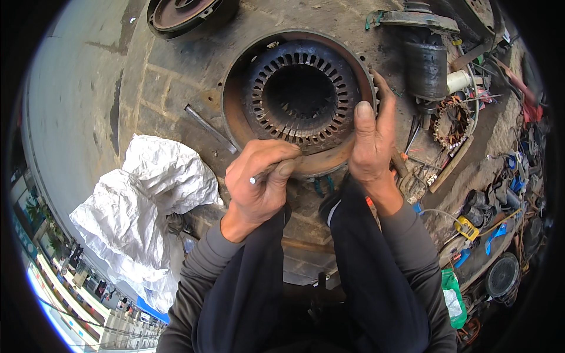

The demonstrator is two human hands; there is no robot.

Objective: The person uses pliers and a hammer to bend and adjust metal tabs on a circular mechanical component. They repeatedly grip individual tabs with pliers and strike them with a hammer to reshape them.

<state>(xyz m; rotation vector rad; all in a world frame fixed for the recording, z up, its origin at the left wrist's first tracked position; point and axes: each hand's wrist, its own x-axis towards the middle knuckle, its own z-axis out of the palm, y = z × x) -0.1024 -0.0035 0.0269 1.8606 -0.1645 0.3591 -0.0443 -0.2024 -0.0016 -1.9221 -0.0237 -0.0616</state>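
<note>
Trousers [376, 259], dark: one pair, knees parted at the pavement's [182, 56] lower edge.

Stator [329, 165], rusty: one, at the pavement's middle, bore facing up. Slots [340, 97], ringing the bore: too many to count surely. Progress, as judged: slots looked bare of winding at the upper face; work at the near slots seemed under way, and what was left deeper in the bore could not be told.

Sack [159, 194], white, crumpled: one, pavement's lower left.

Cylinder [425, 70], dark, flanged: one, toward the upper right.

Housing [183, 16], round: one, at the upper edge, partly cut off.

Hands: two. Right hand [374, 135]: open, laid against the stator's right rim. Left hand [256, 176]: fist closed around a rod, at the near rim.

Coil ring [468, 125]: one, right.

Bar [210, 129], metal: one, left of the stator.

Rod [253, 180], slim: one, tip showing from the fist.
</note>
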